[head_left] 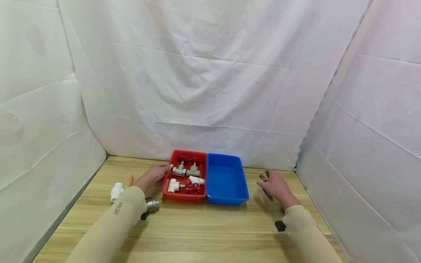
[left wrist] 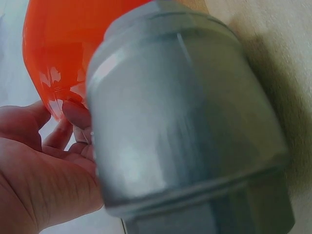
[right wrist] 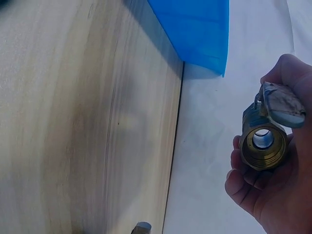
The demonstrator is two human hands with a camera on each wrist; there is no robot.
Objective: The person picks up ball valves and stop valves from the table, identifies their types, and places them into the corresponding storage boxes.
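My left hand point(head_left: 155, 174) pinches the left rim of a red bin point(head_left: 185, 197), with thumb and fingers at its edge in the left wrist view. Inside the bin lie a silver valve point(head_left: 179, 170), a beige valve point(head_left: 193, 171) and white valves with red handwheels. Off to the right of the blue bin, my right hand point(head_left: 277, 185) grips a brass ball valve point(right wrist: 264, 146) with a lever handle. Its open threaded end shows in the right wrist view, fingers curled around the body.
A blue bin point(head_left: 227, 200) stands against the red one's right side. On the table point(head_left: 190, 233), a white ball valve point(head_left: 116, 192) with an orange lever lies at the left. A silver metal fitting point(head_left: 152, 204) sits by the left wrist. White cloth walls point(head_left: 204, 91) enclose the table.
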